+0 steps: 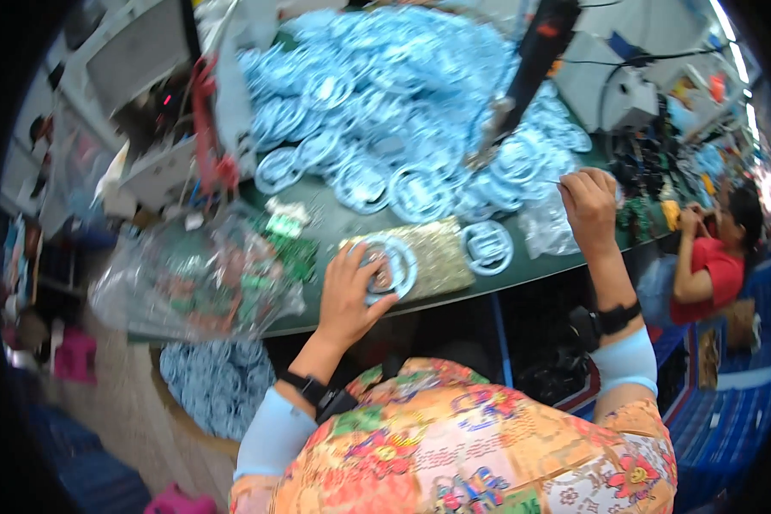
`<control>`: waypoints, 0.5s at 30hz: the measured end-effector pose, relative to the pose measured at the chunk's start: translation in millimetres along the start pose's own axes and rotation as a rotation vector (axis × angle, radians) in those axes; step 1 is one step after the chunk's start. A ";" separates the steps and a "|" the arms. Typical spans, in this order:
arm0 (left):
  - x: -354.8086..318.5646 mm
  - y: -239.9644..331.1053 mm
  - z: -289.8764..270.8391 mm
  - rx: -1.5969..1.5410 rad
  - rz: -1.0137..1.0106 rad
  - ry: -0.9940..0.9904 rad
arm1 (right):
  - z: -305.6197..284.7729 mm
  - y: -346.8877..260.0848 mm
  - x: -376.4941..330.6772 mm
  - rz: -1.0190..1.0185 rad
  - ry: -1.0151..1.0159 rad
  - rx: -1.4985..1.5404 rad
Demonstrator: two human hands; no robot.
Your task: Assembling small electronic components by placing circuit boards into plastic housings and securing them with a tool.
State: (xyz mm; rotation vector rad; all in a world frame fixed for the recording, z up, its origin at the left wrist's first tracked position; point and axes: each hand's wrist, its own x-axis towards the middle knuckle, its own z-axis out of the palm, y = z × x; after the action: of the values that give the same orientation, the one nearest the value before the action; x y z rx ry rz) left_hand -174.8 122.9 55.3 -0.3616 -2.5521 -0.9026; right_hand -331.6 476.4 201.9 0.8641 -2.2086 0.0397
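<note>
My left hand [346, 289] grips a light-blue round plastic part [406, 267] with its fingers curled over the rim. A small coppery piece [380, 272] shows inside it. The part rests on a speckled yellowish block [437, 248] near the table's front edge. Raised to the right, my right hand [589, 206] is closed in a pinch; a short thin strand sticks out to its left, too small to name. Another blue round part [487, 248] lies just right of the block.
A large heap of blue round parts [385, 77] covers the back of the green table [334, 227]. A dark rod-like tool [531, 73] slants over it. Clear plastic bag [197, 283] and green boards [293, 255] lie left. Below stands a basket of blue parts [218, 385]. Another person [707, 265] sits right.
</note>
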 end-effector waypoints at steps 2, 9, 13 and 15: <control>3.5 8.2 -7.0 0.019 0.007 -0.020 | 0.6 -53.4 -8.8 0.175 -0.130 0.427; -5.7 5.0 -18.0 0.100 -0.074 -0.153 | 39.0 -152.7 -52.0 0.459 -0.411 0.950; -11.6 10.0 -26.4 0.072 -0.079 -0.145 | 47.8 -145.9 -68.0 0.404 -0.402 0.856; -15.2 5.6 -21.0 0.046 -0.070 -0.148 | 43.4 -138.5 -70.3 0.519 -0.529 0.795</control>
State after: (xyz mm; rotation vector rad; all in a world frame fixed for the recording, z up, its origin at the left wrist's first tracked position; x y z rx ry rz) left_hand -153.2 112.0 66.3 -0.3392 -2.7319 -0.8693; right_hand -242.4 397.5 93.0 0.7099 -2.9122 1.1109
